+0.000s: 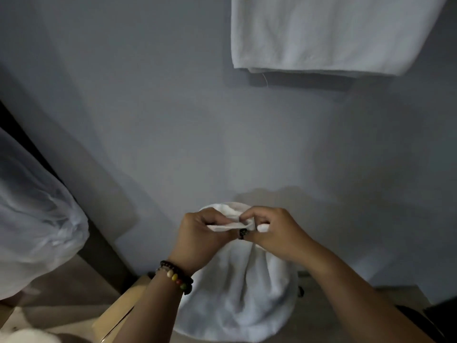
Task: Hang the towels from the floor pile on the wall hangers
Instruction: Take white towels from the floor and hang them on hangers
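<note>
A white towel (pixel 237 293) hangs down in front of me, bunched at its top edge. My left hand (pixel 200 238), with bead bracelets on the wrist, pinches that edge from the left. My right hand (pixel 274 231) pinches the same edge from the right, fingers curled over the cloth. The two hands nearly touch. Another white towel (pixel 329 33) hangs flat on the grey wall (pixel 173 107) at the upper right; its hanger is out of view. The floor pile is not clearly visible.
A sheer white curtain (pixel 32 214) bulges in at the left. A wooden floor (pixel 69 288) and a light wooden board (pixel 118 315) lie below. Something white (pixel 29 337) shows at the bottom left corner. A dark object (pixel 442 318) sits at the bottom right.
</note>
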Demonstrator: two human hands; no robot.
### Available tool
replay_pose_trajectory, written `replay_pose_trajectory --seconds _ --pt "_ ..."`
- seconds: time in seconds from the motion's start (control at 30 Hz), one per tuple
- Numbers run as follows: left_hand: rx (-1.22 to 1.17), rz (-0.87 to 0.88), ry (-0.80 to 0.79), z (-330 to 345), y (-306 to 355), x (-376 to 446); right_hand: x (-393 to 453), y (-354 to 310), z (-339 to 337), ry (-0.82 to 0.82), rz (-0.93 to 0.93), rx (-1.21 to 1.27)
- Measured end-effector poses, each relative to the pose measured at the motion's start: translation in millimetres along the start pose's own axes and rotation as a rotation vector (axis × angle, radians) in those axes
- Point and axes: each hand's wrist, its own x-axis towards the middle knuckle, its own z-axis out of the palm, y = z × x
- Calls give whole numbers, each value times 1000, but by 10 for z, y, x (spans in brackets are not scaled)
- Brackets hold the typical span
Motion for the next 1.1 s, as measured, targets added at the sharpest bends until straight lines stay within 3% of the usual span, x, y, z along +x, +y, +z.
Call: replay_pose_trajectory --seconds 0.33,0.63,0.73,0.9,1.1 --pt "-345 -305 -139 -403 22 -295 -43 -49 103 -214 -18 43" --pt "-104 -207 -231 -595 62 -313 -41 -180 17 -262 49 -113" --pt "-181 -224 -216 -560 10 -309 -89 -198 -73 -282 62 -130" --pt "-525 -325 -156 -448 -142 -253 -188 -169 -304 -268 106 -181" --pt "-477 -218 -216 -308 -139 -68 -268 -155 -465 -159 98 -222"
